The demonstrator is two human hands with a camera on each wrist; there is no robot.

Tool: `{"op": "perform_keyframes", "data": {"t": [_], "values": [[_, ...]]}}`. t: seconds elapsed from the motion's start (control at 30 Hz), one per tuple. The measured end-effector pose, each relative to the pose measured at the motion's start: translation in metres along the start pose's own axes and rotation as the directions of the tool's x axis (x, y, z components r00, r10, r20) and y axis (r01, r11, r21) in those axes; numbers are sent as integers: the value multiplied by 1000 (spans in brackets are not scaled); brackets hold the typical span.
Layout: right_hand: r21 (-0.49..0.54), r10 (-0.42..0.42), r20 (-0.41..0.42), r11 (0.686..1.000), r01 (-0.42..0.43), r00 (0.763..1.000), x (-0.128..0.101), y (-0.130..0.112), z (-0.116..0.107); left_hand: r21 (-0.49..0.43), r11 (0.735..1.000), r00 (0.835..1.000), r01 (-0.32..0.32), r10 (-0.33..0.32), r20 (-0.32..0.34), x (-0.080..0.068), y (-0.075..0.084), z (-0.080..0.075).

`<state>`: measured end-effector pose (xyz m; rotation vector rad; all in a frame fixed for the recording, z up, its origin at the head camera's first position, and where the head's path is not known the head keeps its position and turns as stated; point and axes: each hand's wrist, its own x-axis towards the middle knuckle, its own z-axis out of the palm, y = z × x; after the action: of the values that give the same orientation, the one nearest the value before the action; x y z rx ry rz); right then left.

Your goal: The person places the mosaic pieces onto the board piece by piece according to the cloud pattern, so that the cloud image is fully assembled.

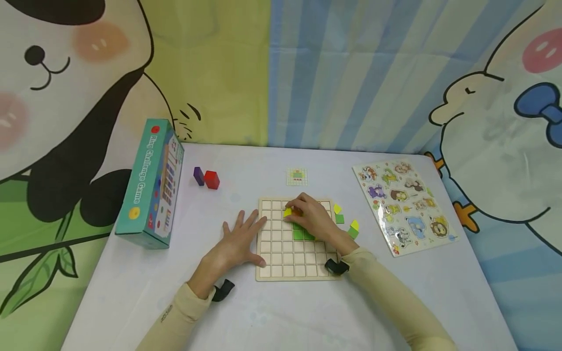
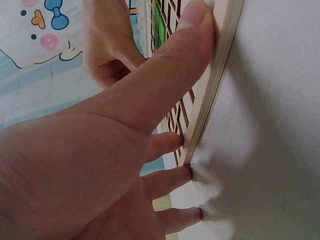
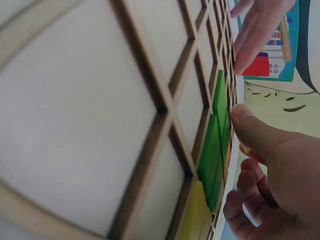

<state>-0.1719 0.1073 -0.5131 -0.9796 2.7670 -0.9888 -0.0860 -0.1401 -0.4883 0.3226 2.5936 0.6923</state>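
Note:
A wooden grid board (image 1: 274, 253) lies flat on the white table, with green squares (image 1: 298, 233) set in its middle cells. My right hand (image 1: 309, 214) is over the upper middle of the board, pinching a small orange block (image 3: 245, 149) mostly hidden by the fingers. Beside those fingertips shows a yellow piece (image 1: 287, 212). A second yellow piece (image 3: 195, 212) sits near the green ones in the right wrist view. At the board's left edge, my left hand (image 1: 239, 243) rests with fingers spread, its thumb (image 2: 192, 30) on the frame.
Yellow and green pieces (image 1: 353, 232) lie right of the board. A small pattern card (image 1: 297, 177) is behind it. At back left are a purple block (image 1: 199, 176), a red block (image 1: 211, 180) and a game box (image 1: 149, 185). An animal picture board (image 1: 406, 207) lies at right.

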Motion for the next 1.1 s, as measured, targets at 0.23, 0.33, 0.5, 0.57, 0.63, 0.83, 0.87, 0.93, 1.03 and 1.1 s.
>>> {"op": "perform_keyframes", "data": {"t": [0.23, 0.33, 0.5, 0.57, 0.63, 0.83, 0.87, 0.93, 1.03, 1.1], "values": [[-22, 30, 17, 999, -29, 999, 0, 3, 5, -3, 1000, 1000, 5, -5, -7, -1, 1, 0], [-33, 31, 14, 999, -31, 999, -1, 3, 3, -10, 1000, 1000, 6, -6, -6, -1, 1, 0], [-48, 31, 8, 998, -31, 999, -3, 3, 2, -7, 1000, 1000, 1, -1, -9, -1, 2, 0], [-52, 28, 14, 998, -27, 1000, -4, 4, 2, -3, 1000, 1000, -1, 1, -10, -1, 1, 0], [-55, 21, 19, 998, -20, 1000, -4, 4, 2, -4, 1000, 1000, -2, 2, -11, -1, 1, 0], [-57, 18, 24, 998, -17, 1000, -4, 3, 1, -7, 1000, 1000, -6, 6, -8, -2, 0, 0], [-58, 18, 22, 998, -17, 1000, -4, 3, 2, -5, 1000, 1000, -6, 6, -5, -2, 0, 0], [-63, 15, 15, 998, -14, 1000, -4, 3, 2, -2, 1000, 1000, -8, 8, -3, -2, 1, 0], [-72, 8, 7, 997, -7, 1000, -4, 3, 2, -4, 1000, 1000, -9, 9, -5, -3, 1, -1], [-82, 3, 4, 997, -2, 1000, -4, 3, 2, -5, 1000, 1000, -7, 7, -6, -3, 1, -1]]}}
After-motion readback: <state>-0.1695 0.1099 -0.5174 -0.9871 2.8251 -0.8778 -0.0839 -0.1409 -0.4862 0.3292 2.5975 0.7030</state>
